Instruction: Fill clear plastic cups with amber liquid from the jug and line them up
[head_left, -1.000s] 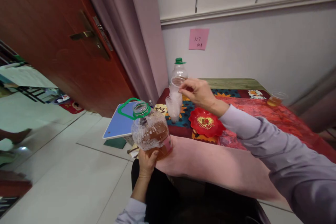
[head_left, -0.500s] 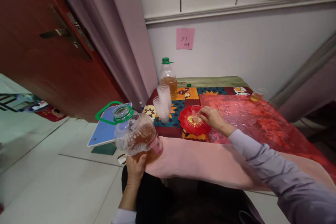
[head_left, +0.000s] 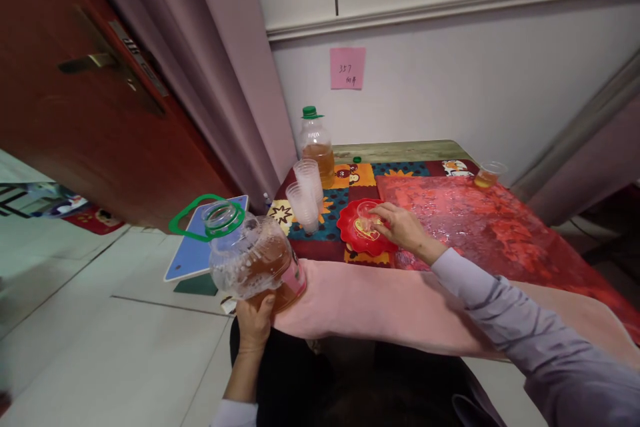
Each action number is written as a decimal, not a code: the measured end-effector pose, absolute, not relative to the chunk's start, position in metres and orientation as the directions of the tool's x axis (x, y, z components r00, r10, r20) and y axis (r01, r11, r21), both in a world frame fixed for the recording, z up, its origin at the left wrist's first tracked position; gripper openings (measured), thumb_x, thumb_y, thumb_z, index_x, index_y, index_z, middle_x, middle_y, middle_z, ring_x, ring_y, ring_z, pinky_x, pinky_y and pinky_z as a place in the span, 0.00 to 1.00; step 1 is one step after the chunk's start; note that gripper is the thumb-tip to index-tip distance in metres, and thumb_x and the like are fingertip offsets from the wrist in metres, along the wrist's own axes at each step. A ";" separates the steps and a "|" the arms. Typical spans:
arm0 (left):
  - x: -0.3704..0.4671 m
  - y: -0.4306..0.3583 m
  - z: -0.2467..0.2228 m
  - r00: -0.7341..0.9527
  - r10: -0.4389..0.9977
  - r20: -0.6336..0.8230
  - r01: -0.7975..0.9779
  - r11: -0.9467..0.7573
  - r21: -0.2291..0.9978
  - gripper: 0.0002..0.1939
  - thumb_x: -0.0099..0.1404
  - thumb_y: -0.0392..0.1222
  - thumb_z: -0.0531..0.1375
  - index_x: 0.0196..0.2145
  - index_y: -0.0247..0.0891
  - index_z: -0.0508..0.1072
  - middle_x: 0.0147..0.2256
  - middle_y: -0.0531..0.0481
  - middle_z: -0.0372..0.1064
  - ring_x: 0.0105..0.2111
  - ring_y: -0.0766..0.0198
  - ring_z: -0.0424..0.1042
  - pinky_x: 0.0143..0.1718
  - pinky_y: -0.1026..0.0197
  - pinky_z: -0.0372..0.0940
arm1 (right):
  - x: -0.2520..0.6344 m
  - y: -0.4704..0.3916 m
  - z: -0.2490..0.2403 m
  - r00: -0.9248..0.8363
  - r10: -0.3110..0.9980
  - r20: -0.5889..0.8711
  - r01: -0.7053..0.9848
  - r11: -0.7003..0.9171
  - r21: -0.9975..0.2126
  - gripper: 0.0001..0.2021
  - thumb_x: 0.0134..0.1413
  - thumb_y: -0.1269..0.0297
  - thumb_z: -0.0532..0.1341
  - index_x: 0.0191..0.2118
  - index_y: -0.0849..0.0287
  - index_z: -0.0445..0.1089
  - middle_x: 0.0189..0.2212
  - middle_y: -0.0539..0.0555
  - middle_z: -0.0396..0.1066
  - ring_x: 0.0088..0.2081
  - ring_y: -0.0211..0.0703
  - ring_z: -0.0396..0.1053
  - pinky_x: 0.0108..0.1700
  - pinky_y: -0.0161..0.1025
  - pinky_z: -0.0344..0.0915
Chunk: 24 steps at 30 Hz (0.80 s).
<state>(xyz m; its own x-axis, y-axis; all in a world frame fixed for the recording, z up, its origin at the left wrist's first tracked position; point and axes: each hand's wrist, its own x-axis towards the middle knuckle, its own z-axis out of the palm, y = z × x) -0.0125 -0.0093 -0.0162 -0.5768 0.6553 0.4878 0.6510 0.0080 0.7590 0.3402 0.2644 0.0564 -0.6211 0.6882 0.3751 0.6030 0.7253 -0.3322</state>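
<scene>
My left hand (head_left: 254, 323) grips a large clear plastic jug (head_left: 270, 253) low on its side. The jug is tilted over the table's front left edge, its uncapped mouth with the green handle ring (head_left: 223, 218) pointing up and to the left. Amber liquid and foam show inside. My right hand (head_left: 403, 230) is closed at the rim of a small clear plastic cup (head_left: 369, 211). That cup is over a red scalloped plate (head_left: 349, 237); whether it touches the plate I cannot tell. Two stacks of clear cups (head_left: 303, 205) stand between the jug and the plate.
A second jug (head_left: 319, 159) of amber liquid, with a green cap, stands at the back left. A small green cap (head_left: 357, 159) lies near the wall. At the far right is a cup of amber liquid (head_left: 487, 177). A pink cloth (head_left: 390, 307) covers the front edge.
My right hand has moved slightly left and lower with the cup over the red plate. The jug has tipped a little further left in my left hand. The view has shifted slightly.
</scene>
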 end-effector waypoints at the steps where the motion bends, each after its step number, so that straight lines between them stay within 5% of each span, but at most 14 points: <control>1: -0.012 -0.009 -0.016 -0.583 0.652 0.485 0.646 0.009 0.763 0.36 0.59 0.81 0.62 0.32 0.42 0.82 0.34 0.41 0.82 0.43 0.42 0.82 0.58 0.39 0.74 | 0.342 0.261 0.063 -0.608 0.680 0.409 0.592 0.732 -0.337 0.16 0.72 0.60 0.66 0.60 0.55 0.80 0.58 0.62 0.81 0.47 0.54 0.83 0.44 0.45 0.77; 3: -0.013 -0.010 -0.017 -0.603 0.639 0.477 0.624 0.006 0.781 0.37 0.58 0.82 0.63 0.34 0.42 0.82 0.36 0.40 0.82 0.44 0.43 0.82 0.58 0.40 0.75 | 0.342 0.251 0.077 -0.542 0.677 0.498 0.550 0.734 -0.399 0.17 0.71 0.60 0.66 0.60 0.55 0.80 0.58 0.63 0.81 0.48 0.55 0.83 0.47 0.48 0.78; 6: -0.015 -0.011 -0.018 -0.621 0.648 0.441 0.580 0.002 0.814 0.38 0.55 0.83 0.64 0.36 0.42 0.82 0.37 0.40 0.83 0.45 0.43 0.82 0.59 0.40 0.74 | 0.327 0.223 0.091 -0.370 0.750 0.549 0.378 0.661 -0.648 0.15 0.71 0.55 0.66 0.57 0.54 0.80 0.50 0.61 0.84 0.42 0.52 0.82 0.46 0.48 0.79; 10: -0.018 -0.012 -0.011 -0.643 0.669 0.374 0.512 0.013 0.859 0.43 0.49 0.87 0.66 0.36 0.41 0.81 0.37 0.39 0.82 0.46 0.40 0.81 0.59 0.38 0.74 | 0.275 0.172 0.081 -0.460 0.827 0.323 -0.015 0.356 -0.934 0.17 0.70 0.47 0.66 0.52 0.53 0.79 0.41 0.57 0.83 0.37 0.48 0.81 0.40 0.44 0.79; 16: -0.019 -0.008 0.017 -0.687 0.599 0.411 0.479 -0.051 0.876 0.53 0.43 0.83 0.72 0.51 0.37 0.77 0.47 0.36 0.81 0.52 0.38 0.81 0.59 0.38 0.74 | 0.207 0.138 0.051 -0.691 0.701 0.175 -0.063 0.182 -0.981 0.52 0.48 0.42 0.81 0.74 0.54 0.64 0.64 0.67 0.76 0.59 0.60 0.79 0.53 0.54 0.80; 24: -0.015 -0.005 0.031 -0.691 0.599 0.404 0.462 -0.064 0.885 0.54 0.44 0.75 0.77 0.59 0.38 0.73 0.52 0.35 0.79 0.54 0.36 0.81 0.59 0.36 0.76 | 0.182 0.141 0.037 -0.731 0.605 0.315 -0.136 0.324 -0.936 0.52 0.45 0.41 0.82 0.74 0.49 0.66 0.71 0.65 0.72 0.69 0.68 0.72 0.71 0.66 0.67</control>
<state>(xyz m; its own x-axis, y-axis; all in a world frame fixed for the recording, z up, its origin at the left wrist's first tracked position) -0.0152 -0.0048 0.0315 -0.6915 0.5988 0.4041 0.4617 -0.0639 0.8847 0.1818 0.1405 0.0368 -0.7312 0.6049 0.3154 -0.1355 0.3244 -0.9362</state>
